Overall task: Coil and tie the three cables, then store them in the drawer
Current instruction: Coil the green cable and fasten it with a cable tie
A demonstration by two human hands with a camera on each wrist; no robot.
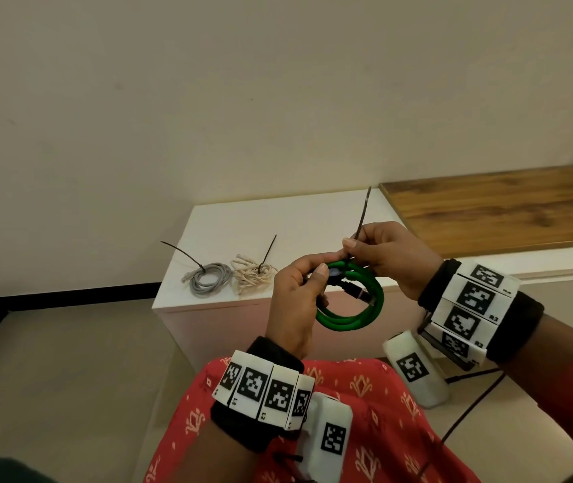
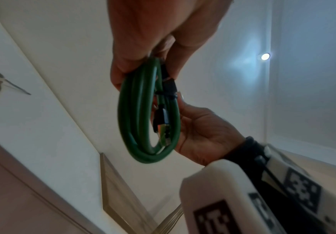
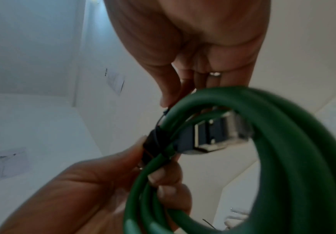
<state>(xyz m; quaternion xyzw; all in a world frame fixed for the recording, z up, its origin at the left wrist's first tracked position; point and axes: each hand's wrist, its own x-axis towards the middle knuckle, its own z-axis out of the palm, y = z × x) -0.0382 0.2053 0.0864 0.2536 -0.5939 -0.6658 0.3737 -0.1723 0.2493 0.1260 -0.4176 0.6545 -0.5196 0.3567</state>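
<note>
The head view is evenly and softly lit, sharp at the centre, with lines bowing toward the edges. Both wrist views are dimmer, bluish and blurred up close; a ceiling lamp (image 2: 265, 56) flares at two o'clock in the left one

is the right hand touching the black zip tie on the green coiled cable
Touching: in the head view the right hand pinches the black zip tie above the green coiled cable.

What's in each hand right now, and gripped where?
Left hand grips the green cable coil at its bundled top. Right hand pinches the black zip tie tail just above the coil.
</note>
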